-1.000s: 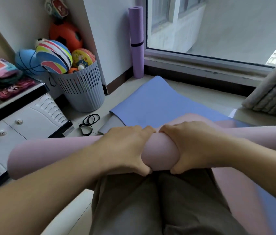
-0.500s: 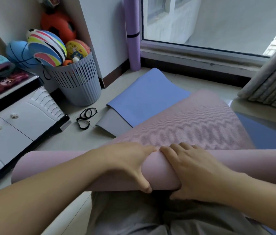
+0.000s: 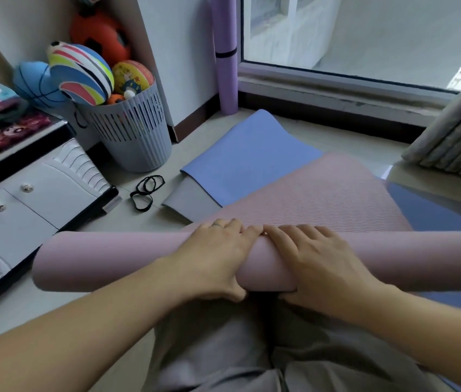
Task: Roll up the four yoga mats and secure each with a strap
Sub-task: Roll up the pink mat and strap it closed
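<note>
Left hand [image 3: 218, 256] and right hand [image 3: 317, 258] grip the part-rolled pink mat [image 3: 110, 258] at mid-length, fingers over, thumbs under, presumably to keep the roll tight and even; it lies on the blue mat [image 3: 252, 154] on the floor, straps [image 3: 146, 193] near.

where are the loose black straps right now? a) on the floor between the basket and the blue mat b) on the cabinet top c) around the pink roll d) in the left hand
a: the black straps lie on the floor between the grey basket and the blue mat; the pink roll bears none
</note>
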